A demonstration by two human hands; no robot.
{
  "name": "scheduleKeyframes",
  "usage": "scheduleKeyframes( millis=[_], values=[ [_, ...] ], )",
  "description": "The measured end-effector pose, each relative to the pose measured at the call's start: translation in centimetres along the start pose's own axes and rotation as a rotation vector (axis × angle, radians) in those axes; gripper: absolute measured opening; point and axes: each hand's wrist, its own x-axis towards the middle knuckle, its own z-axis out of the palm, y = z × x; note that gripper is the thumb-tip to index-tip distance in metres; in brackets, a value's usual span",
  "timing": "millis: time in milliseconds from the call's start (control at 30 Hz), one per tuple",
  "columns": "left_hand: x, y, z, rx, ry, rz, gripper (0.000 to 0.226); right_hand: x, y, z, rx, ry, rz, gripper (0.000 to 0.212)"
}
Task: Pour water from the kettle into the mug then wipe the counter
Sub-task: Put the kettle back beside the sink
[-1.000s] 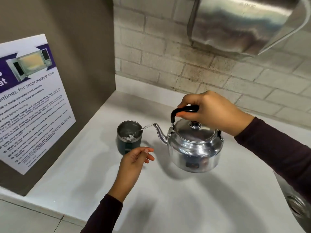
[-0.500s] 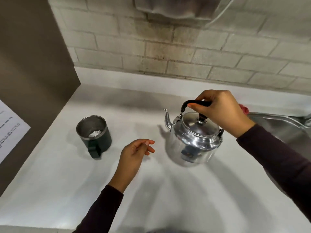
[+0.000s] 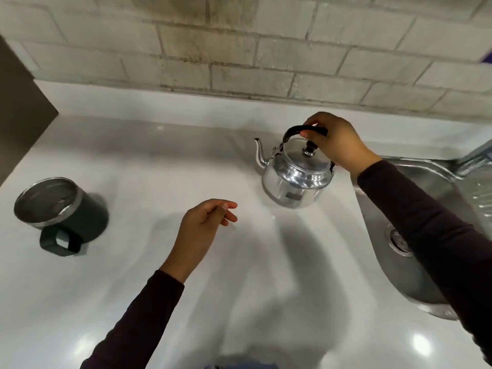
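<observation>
A: Head view: what is seen on the white bench (image 3: pixel 133 155)?

B: A shiny metal kettle (image 3: pixel 295 179) is held upright beside the sink (image 3: pixel 415 283), well apart from the dark mug (image 3: pixel 60 209) at far left.

A: How is it gripped?

B: The right hand (image 3: pixel 338 142) is closed around the black handle (image 3: pixel 303 130). The left hand (image 3: pixel 202 230) hovers loosely open, empty.

A: How would it handle?

B: It is judged rigid, slippery, possibly heavy with water; the handle is best taken.
</observation>
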Motion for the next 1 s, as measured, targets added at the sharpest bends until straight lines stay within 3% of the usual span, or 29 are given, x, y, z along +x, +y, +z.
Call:
scheduleKeyframes(
  millis=[400, 733, 1000],
  values=[
    [2.8, 0.0, 2.1, 0.002, 0.111, -0.001, 0.028, 7.9, 5.3, 0.9, 0.043, -0.049, -0.054, 0.015],
    [1.8, 0.0, 1.8, -0.010, 0.091, 0.001, 0.027, 1.7, 6.5, 5.3, 0.007, 0.042, -0.093, 0.013],
    [0.2, 0.3, -0.6, -0.015, 0.077, -0.002, 0.026, -0.6, 5.5, 7.0, -0.008, 0.077, -0.043, 0.036]
  ],
)
